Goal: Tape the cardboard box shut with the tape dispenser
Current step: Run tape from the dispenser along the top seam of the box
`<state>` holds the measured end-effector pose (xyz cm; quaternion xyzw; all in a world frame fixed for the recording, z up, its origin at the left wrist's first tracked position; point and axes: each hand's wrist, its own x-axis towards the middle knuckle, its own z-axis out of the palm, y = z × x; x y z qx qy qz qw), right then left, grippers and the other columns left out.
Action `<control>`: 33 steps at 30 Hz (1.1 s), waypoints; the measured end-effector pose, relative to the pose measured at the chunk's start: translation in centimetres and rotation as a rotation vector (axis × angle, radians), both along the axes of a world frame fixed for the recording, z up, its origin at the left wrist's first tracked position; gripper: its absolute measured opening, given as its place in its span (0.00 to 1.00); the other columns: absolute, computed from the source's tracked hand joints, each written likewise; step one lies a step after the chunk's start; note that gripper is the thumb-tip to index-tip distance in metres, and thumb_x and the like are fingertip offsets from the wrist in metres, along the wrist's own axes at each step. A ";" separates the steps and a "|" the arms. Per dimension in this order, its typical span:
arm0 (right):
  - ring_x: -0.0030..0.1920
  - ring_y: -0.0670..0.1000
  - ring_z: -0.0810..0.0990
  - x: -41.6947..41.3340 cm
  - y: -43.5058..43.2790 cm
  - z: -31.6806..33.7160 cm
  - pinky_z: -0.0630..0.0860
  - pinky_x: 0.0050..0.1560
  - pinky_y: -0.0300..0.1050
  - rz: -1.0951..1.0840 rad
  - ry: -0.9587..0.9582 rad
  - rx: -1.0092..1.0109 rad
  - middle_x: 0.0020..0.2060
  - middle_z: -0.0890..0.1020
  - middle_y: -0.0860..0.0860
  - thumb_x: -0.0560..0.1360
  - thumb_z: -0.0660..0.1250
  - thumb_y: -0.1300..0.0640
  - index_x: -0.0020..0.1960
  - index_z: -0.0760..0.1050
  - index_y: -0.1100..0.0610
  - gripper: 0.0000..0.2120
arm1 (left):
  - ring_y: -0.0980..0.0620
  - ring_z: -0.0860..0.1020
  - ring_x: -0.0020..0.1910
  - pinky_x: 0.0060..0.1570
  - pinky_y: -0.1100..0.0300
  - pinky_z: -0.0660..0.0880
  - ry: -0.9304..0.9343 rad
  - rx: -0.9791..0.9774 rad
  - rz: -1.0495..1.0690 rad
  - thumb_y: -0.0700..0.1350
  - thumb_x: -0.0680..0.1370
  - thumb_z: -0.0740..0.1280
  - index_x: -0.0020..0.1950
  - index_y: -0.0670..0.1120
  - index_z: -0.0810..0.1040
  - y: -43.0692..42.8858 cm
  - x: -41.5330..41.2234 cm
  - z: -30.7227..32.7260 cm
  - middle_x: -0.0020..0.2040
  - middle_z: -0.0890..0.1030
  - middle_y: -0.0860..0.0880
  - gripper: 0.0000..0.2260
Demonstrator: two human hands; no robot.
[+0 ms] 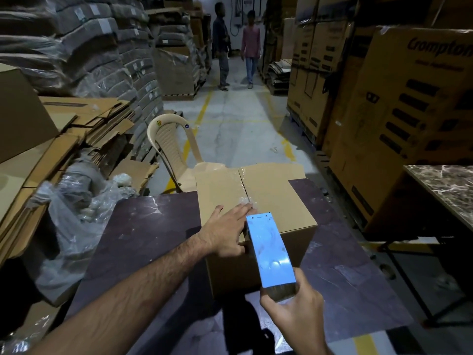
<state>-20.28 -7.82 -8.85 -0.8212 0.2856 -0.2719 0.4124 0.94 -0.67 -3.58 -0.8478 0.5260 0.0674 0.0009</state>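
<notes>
Here the left hand (225,231) lies flat and open on the top of the cardboard box (256,208), fingers spread, its fingertips at the clear tape along the centre seam. The box stands at the far edge of the dark table (143,231), its flaps down. Just right of that hand, the blue tape dispenser (270,249) slants over the box's near edge, its head touching the box top beside the fingertips. The right hand (291,313) is closed around the dispenser's lower end; the handle and tape roll are hidden beneath it.
</notes>
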 end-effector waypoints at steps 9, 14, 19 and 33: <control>0.41 0.51 0.79 0.6 0.2 3.4 0.73 0.38 0.44 -0.016 0.054 -0.074 0.38 0.80 0.45 0.58 0.74 0.34 0.51 0.69 0.47 0.29 | 0.54 0.45 0.78 0.72 0.35 0.43 -0.018 -0.029 0.015 0.55 0.72 0.66 0.79 0.49 0.45 0.1 0.2 -0.2 0.80 0.46 0.51 0.43; 0.48 0.53 0.79 1.3 1.3 2.4 0.69 0.40 0.40 -0.080 0.076 -0.127 0.45 0.79 0.49 0.61 0.79 0.48 0.60 0.70 0.52 0.31 | 0.54 0.46 0.78 0.72 0.35 0.44 -0.011 -0.074 0.031 0.58 0.71 0.66 0.79 0.51 0.46 0.1 0.4 -0.7 0.80 0.47 0.52 0.43; 0.47 0.53 0.80 1.2 1.3 2.9 0.74 0.40 0.43 -0.066 0.125 -0.260 0.46 0.79 0.49 0.62 0.77 0.47 0.65 0.67 0.53 0.35 | 0.53 0.46 0.78 0.72 0.36 0.44 -0.028 -0.062 0.047 0.56 0.71 0.67 0.79 0.51 0.46 0.0 0.0 -0.4 0.80 0.47 0.52 0.43; 0.30 0.57 0.81 -2.7 3.6 0.8 0.79 0.30 0.48 -0.141 0.222 -0.293 0.32 0.82 0.51 0.50 0.80 0.52 0.61 0.71 0.52 0.41 | 0.53 0.44 0.78 0.71 0.34 0.43 -0.051 0.033 0.054 0.64 0.74 0.64 0.79 0.50 0.43 -0.5 0.3 -0.3 0.80 0.43 0.52 0.44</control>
